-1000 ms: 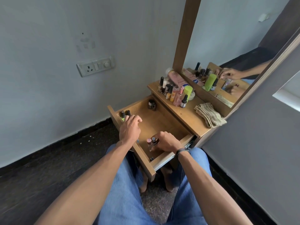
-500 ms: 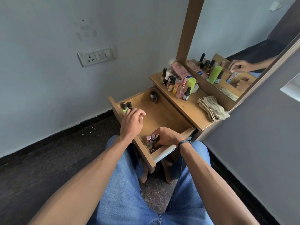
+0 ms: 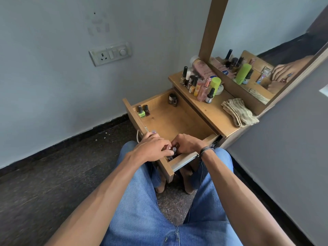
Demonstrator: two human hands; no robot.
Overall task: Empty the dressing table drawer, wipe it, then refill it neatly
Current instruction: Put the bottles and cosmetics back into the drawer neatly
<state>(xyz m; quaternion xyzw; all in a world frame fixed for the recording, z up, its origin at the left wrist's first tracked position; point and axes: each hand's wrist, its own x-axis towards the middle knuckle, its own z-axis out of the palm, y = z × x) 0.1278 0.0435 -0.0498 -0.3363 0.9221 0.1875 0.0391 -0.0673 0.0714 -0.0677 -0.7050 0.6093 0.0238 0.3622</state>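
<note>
Pale wall (image 3: 71,89) behind; open drawer (image 3: 177,121) sits centre, small bottles (image 3: 174,149) in its 6 o'clock corner, where left hand (image 3: 152,148) and right hand (image 3: 188,144) each pinch them. Pink tube (image 3: 202,69) lettering, 1 o'clock, unreadable.

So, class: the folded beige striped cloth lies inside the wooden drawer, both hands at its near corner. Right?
No. The head view shows the folded beige striped cloth on the wooden tabletop, not inside the wooden drawer. Left hand and right hand are at its near corner.
</note>
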